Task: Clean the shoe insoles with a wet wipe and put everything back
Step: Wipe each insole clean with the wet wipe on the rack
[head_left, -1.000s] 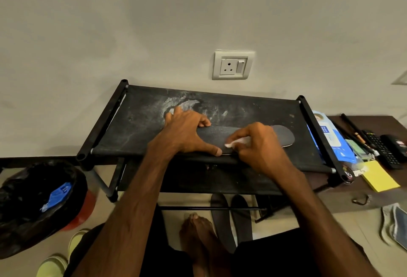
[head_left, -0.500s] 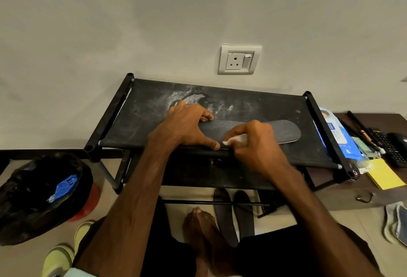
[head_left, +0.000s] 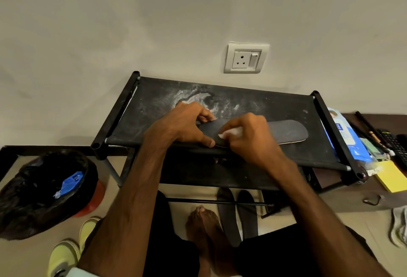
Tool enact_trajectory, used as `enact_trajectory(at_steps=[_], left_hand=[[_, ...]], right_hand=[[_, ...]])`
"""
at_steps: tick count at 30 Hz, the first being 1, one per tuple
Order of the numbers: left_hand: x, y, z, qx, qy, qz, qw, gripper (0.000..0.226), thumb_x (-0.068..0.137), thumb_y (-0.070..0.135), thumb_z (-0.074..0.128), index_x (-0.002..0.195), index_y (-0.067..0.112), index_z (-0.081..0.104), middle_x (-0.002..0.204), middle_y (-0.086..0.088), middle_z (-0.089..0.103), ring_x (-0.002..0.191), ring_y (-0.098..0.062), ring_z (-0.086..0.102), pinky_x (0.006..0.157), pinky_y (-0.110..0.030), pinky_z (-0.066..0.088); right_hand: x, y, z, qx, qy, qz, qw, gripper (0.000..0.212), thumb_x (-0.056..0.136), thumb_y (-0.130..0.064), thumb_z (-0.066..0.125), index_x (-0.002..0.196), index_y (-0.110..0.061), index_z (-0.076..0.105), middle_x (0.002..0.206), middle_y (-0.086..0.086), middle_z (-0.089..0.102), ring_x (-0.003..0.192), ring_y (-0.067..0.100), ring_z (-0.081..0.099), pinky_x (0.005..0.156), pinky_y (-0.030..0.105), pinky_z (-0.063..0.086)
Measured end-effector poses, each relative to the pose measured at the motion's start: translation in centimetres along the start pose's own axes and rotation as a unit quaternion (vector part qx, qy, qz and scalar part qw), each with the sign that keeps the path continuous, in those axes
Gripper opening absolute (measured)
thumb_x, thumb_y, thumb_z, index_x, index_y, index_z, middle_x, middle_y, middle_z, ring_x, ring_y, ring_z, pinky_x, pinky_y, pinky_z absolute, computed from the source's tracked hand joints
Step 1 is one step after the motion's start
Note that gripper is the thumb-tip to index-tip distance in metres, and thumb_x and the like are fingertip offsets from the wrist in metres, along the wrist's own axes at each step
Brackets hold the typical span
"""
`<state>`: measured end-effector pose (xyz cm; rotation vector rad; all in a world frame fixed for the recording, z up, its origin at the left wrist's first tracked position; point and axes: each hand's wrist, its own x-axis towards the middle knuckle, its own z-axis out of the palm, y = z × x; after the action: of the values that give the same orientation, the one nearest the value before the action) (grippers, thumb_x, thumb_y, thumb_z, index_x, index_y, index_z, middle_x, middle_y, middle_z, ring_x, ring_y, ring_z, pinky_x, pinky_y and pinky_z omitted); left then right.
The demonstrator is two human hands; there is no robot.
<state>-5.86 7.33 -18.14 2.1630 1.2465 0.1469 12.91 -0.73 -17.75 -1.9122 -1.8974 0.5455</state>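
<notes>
Though at rack (head_left: 154, 118) edge, insole (head_left: 286, 132) flat.

On the rack (head_left: 154, 109), toward its near edge, the insole (head_left: 286, 132) lies lengthwise. The left hand (head_left: 182, 125) holds its left end. Just to the right, the right hand (head_left: 248, 138) pinches a wipe (head_left: 231, 132) against it. The wall socket (head_left: 245, 57) sits behind the rack, a bin (head_left: 44, 188) on the floor to its left, and a wipe pack (head_left: 348, 138) just to its right. Two further insoles (head_left: 229, 217) lie on the floor beneath.
</notes>
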Motion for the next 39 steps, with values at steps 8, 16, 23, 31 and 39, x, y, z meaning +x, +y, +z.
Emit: enact_trajectory(at_steps=[8,16,23,31,39], left_hand=[[-0.1,0.1,-0.3,-0.024,0.004,-0.011,1.0,0.07,0.063,0.033,0.094,0.127,0.027,0.067,0.121,0.007,0.069,0.111,-0.007,0.062,0.098,-0.033,0.051],[-0.2,-0.5,-0.2,-0.05,0.004,-0.021,0.999,0.073,0.066,0.036,0.092,0.133,0.03,0.063,0.126,0.004,0.065,0.108,-0.007,0.059,0.069,-0.013,0.036],[-0.3,0.3,-0.2,-0.016,0.004,-0.018,1.0,0.074,0.063,0.037,0.094,0.131,0.03,0.064,0.122,0.005,0.069,0.11,-0.01,0.061,0.088,-0.029,0.047],[-0.4,0.6,0.0,-0.026,0.02,-0.043,0.999,0.075,0.062,0.037,0.095,0.129,0.028,0.063,0.112,0.009,0.064,0.108,-0.012,0.061,0.091,-0.031,0.048],[-0.3,0.6,0.0,-0.032,0.021,-0.064,0.997,0.082,0.059,0.037,0.096,0.13,0.019,0.058,0.112,0.007,0.066,0.106,-0.013,0.062,0.094,-0.034,0.052]], right_hand=[[0.0,-0.9,0.6,-0.015,0.004,-0.004,1.0,0.024,0.088,-0.009,0.073,0.105,-0.023,0.08,0.104,0.005,0.076,0.085,0.015,0.07,0.076,0.03,0.062],[2.5,2.7,-1.2,0.005,0.057,0.079,0.995,0.021,0.087,-0.012,0.077,0.102,-0.026,0.08,0.109,0.006,0.074,0.095,0.015,0.066,0.087,0.034,0.059],[2.4,-1.0,1.4,-0.004,-0.01,-0.03,1.0,0.021,0.092,-0.015,0.074,0.112,-0.021,0.079,0.116,0.008,0.075,0.099,0.017,0.069,0.083,0.025,0.056],[5.0,2.0,0.1,-0.028,0.067,0.07,0.995,0.022,0.088,-0.01,0.072,0.105,-0.02,0.08,0.109,0.011,0.075,0.094,0.023,0.069,0.086,0.039,0.061],[5.0,-0.2,1.3,-0.012,0.04,-0.001,0.999,0.018,0.093,-0.013,0.07,0.105,-0.021,0.08,0.114,0.008,0.075,0.104,0.023,0.069,0.087,0.034,0.058]])
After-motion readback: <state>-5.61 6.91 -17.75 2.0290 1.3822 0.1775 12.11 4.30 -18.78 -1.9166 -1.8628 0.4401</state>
